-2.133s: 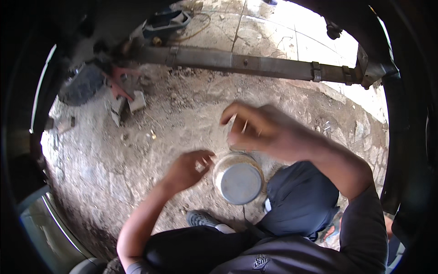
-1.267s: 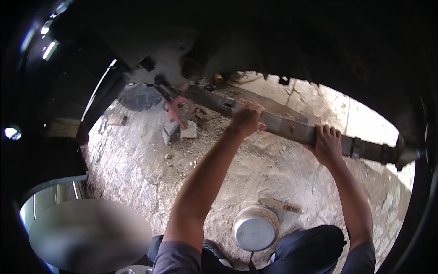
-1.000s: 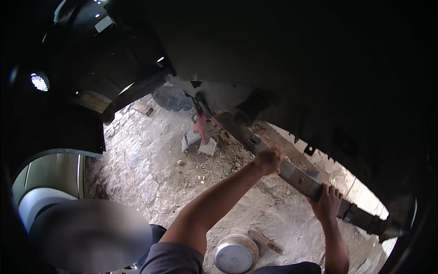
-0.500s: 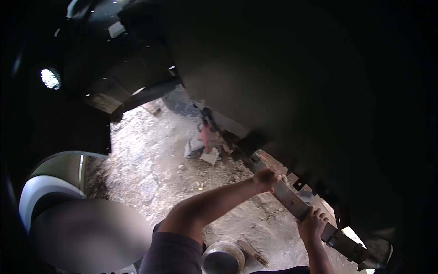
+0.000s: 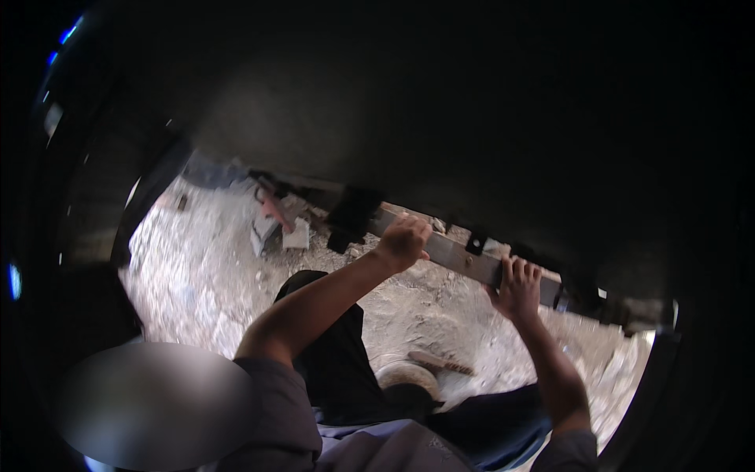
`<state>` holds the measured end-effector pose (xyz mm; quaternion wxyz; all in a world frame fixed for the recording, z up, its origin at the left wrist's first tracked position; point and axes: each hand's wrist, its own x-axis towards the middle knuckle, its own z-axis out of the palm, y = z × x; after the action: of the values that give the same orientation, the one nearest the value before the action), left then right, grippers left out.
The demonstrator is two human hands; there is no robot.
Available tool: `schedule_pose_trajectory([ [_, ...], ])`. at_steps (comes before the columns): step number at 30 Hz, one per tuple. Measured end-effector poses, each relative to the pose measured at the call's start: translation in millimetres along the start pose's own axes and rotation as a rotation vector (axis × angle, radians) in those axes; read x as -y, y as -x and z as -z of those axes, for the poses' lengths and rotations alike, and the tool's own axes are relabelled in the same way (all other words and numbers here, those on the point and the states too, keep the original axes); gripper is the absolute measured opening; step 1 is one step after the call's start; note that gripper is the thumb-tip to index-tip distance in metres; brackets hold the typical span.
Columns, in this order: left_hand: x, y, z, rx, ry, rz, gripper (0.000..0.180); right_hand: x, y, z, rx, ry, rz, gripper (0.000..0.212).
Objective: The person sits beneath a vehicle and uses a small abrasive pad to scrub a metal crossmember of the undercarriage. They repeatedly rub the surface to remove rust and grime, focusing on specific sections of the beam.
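Observation:
A flat grey metal bar (image 5: 450, 256) runs along the lower edge of a large dark body (image 5: 299, 110), sloping down to the right. My left hand (image 5: 406, 241) wraps over the bar with its fingers curled on the upper edge. Farther right, my right hand (image 5: 519, 287) grips the same bar, fingers over the top and thumb to the left. Between my hands a small bolt or hole (image 5: 469, 258) shows on the bar's face. The undersides of the fingers are hidden.
Rough dirt ground (image 5: 197, 252) lies below. At the left of the bar are a red tool (image 5: 273, 208) and a pale block (image 5: 296, 234). Near my legs sit a round pan (image 5: 410, 376) and a narrow brown piece (image 5: 442, 362). A blurred grey oval covers the lower left.
My view has turned, so the bar lies flatter and both hands appear higher in the picture. My legs now show. Both hands keep their grip on the bar.

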<state>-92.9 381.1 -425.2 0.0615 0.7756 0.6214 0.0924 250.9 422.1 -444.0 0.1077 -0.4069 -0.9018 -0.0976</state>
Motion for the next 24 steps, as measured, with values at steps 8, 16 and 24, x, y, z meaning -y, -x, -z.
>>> schedule_pose_trajectory([
  [8, 2, -10, -1, 0.036, 0.078, -0.032, 0.066, 3, -19, 16, 0.381, -0.076, -0.285, 0.098],
  [16, 1, -16, 0, 0.065, 0.069, -0.006, 0.071, 12, -32, 25, 0.432, 0.032, -0.322, 0.099],
  [24, -125, 145, -135, 0.678, 0.334, 0.020, 0.074, 11, -30, 27, 0.465, -0.047, -0.333, 0.097],
])
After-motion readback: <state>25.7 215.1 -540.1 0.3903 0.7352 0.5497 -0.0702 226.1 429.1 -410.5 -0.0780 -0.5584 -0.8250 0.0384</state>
